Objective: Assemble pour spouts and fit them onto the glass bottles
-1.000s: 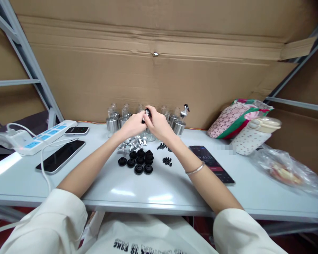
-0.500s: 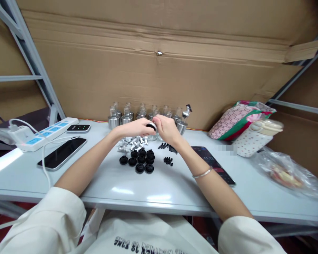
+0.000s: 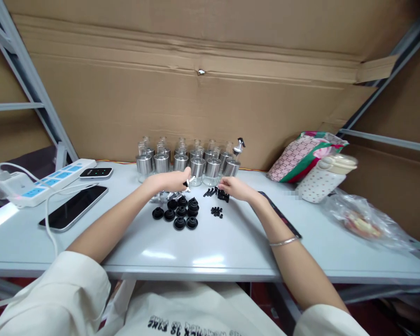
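My left hand (image 3: 175, 180) is closed around a silver pour spout (image 3: 189, 183) that has a black part by the fingers. Below it lie loose silver spouts (image 3: 159, 197) and several round black stoppers (image 3: 181, 211). My right hand (image 3: 234, 187) reaches down with bent fingers to a small pile of black parts (image 3: 224, 196); whether it grips one is hidden. Thin black pieces (image 3: 209, 192) and tiny black caps (image 3: 217, 212) lie nearby. Behind my hands stand several glass bottles with metal sleeves (image 3: 197, 165), the rightmost one with a spout (image 3: 238, 145) fitted.
At the left are a power strip (image 3: 52, 181), a phone (image 3: 75, 207) with a white cable, and a small black device (image 3: 96, 173). On the right lie another phone (image 3: 283, 217), a patterned bag (image 3: 301, 156), a dotted flask (image 3: 322, 179) and a plastic bag (image 3: 367, 224).
My hands were together in front of the bottles and have parted. The left moved slightly down with the spout; the right went down and right to the black parts. The view shifted slightly.
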`<state>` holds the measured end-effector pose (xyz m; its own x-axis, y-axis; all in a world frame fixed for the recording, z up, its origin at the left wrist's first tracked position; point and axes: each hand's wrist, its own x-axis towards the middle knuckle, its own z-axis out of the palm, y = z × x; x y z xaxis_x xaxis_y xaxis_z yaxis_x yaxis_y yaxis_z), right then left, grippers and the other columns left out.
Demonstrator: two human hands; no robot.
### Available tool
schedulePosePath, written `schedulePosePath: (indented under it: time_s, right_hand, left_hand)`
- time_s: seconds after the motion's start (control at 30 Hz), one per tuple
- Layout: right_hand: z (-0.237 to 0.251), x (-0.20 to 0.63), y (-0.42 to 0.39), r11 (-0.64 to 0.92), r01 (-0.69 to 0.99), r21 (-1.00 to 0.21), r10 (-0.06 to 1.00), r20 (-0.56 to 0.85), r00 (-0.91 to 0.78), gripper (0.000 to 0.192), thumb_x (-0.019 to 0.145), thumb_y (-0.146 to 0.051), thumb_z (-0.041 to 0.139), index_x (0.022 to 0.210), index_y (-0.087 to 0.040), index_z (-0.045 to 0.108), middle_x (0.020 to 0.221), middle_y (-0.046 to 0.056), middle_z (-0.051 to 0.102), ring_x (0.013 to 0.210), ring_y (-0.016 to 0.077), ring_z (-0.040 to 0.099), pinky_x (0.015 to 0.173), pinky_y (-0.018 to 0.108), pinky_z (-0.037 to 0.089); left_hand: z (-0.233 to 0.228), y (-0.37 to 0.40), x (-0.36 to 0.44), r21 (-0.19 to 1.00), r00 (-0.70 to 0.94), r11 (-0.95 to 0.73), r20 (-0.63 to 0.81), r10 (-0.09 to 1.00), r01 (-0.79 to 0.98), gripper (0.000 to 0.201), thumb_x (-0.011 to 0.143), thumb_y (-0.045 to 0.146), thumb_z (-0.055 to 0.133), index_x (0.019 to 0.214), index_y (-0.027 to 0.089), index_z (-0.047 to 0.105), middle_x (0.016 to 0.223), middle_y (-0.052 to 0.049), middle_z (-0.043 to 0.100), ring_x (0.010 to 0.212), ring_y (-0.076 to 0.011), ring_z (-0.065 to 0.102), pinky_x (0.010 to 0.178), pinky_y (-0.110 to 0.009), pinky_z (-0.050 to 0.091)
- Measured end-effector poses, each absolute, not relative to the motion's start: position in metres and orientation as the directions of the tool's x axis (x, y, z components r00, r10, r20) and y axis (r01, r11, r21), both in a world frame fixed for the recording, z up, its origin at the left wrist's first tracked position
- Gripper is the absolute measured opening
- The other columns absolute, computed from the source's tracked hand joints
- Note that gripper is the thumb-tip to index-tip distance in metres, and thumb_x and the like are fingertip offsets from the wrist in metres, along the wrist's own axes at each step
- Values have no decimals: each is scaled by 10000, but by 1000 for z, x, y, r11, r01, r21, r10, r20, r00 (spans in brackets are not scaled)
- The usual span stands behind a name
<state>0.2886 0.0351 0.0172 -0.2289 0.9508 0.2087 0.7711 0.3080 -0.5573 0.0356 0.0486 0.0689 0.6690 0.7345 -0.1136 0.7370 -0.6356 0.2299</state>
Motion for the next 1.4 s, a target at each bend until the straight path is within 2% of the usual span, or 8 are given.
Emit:
schedulePosePath:
  time_s: [0.23,0.43,0.6,0.8,0.97,1.1,1.27,1.4]
  right_hand:
    - [11,293,36,231,797,-558,971,85,-222,172,782,-182,555,623,-217,499,408,-52,510,368,131,452,445,256,365]
    - [28,281,26,287,808,-515,950,259,-172,226,822,-309,545,630,-199,501,529,-13,530,537,148,486,542,262,355]
    - [33,238,6,360,464,-809,918,219,-330,398,826,-551,475,702,-178,536,597,-2,565,490,112,484,486,237,369]
    - [15,214,7,395,356,-847,919,355,-173,333,776,-514,571,778,-182,544,644,0,610,564,133,566,555,265,449]
    - [13,214,10,321,103,-941,944,310,-108,298,734,-462,603,849,-200,521,710,-7,599,656,139,592,527,249,492]
    - [17,212,8,263,-60,-963,954,269,-130,328,705,-481,642,819,-200,517,800,-5,582,717,137,604,581,260,522]
    - [22,214,6,252,-108,-962,951,267,-159,357,694,-506,672,788,-183,551,776,-14,532,613,99,535,512,224,402]
    - [26,218,4,167,-160,-973,943,205,-261,346,729,-500,626,760,-158,576,624,-25,488,486,73,384,471,227,285]
  left_hand:
    - [75,53,29,243,739,-703,-99,667,668,243,702,184,599,939,197,553,950,-28,604,854,-181,530,654,-215,347]
    - [85,38,37,334,718,-662,-70,692,671,245,729,330,650,916,184,593,660,30,538,542,-128,523,520,-218,302]
    - [83,31,44,313,698,-666,14,716,677,298,762,399,674,901,182,523,662,19,561,552,-148,527,526,-232,294]
    - [80,27,49,202,707,-704,66,704,681,394,767,441,688,945,186,446,706,-2,575,608,-174,520,528,-236,278]
    - [85,22,47,230,721,-722,105,685,653,202,901,385,497,968,199,458,749,-15,600,607,-160,519,536,-234,288]
    - [88,21,47,312,728,-717,103,678,623,231,956,361,346,997,203,510,777,-23,622,608,-150,527,553,-235,318]
    - [90,33,44,288,753,-796,270,601,532,232,935,347,425,1081,198,527,865,-29,642,742,-161,571,644,-236,360]
    - [86,39,44,206,775,-835,312,550,510,197,936,264,386,886,173,554,838,-33,603,748,-158,541,644,-237,340]
